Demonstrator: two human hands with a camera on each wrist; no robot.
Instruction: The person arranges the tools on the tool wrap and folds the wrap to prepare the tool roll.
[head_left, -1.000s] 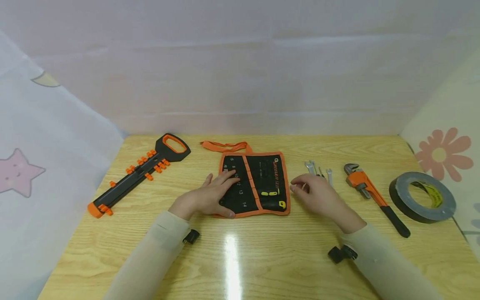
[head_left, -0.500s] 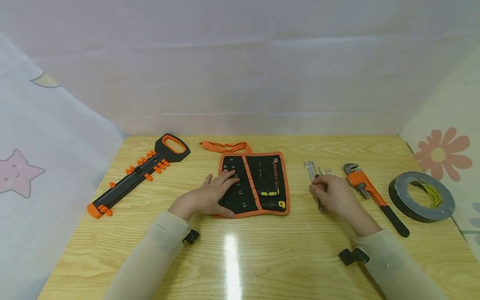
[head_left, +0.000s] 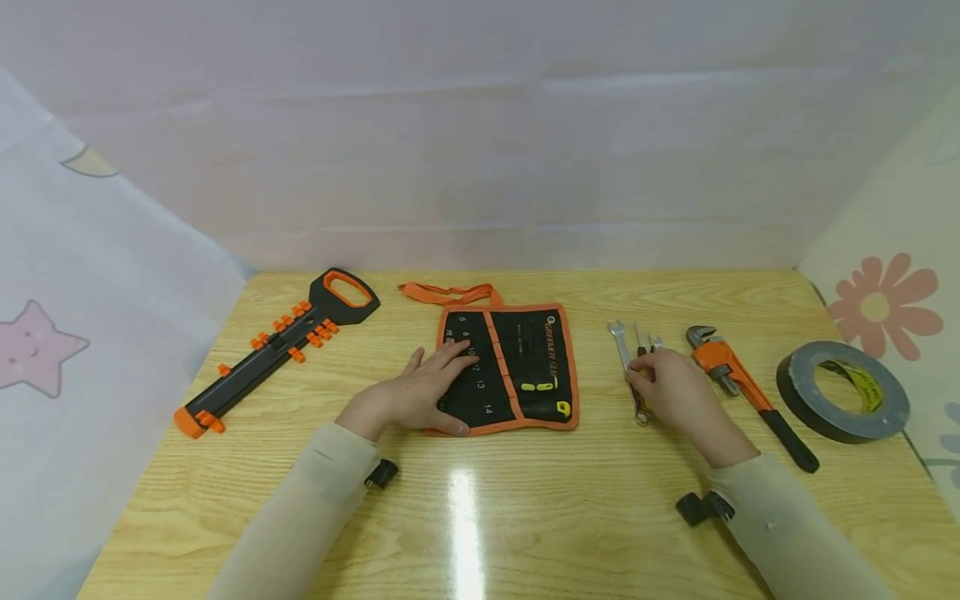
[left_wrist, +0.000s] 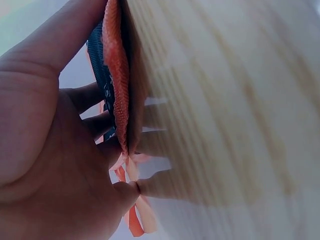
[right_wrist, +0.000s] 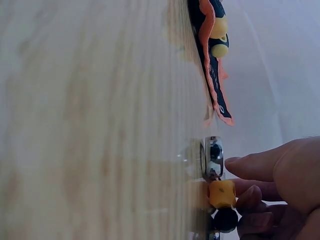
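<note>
Flat on the table lies a black tool roll with orange edging (head_left: 536, 358), its pockets numbered. My left hand (head_left: 408, 398) rests spread on the roll's left part, thumb at the front edge, as the left wrist view also shows. My right hand (head_left: 667, 387) is over a small group of tools, thumb and curled index finger at the silver combination wrench (head_left: 621, 340). Beside that wrench are thin screwdrivers (head_left: 643, 343) and another small wrench head (head_left: 657, 342), partly hidden by the hand. In the right wrist view, the wrench's ring end (right_wrist: 214, 155) sits beside an orange handle (right_wrist: 222, 193).
Right of the tools are an orange pipe wrench (head_left: 735, 375) and a roll of grey tape (head_left: 795, 392). At left lies a black rack with orange clips (head_left: 262, 371). The roll's orange strap (head_left: 450, 293) trails behind. Cloth backdrops stand around the wooden table (head_left: 555, 517).
My right hand has moved right from beside the tool roll to the small tools. The screwdrivers have shifted slightly right, apart from the wrench. My left hand stays put.
</note>
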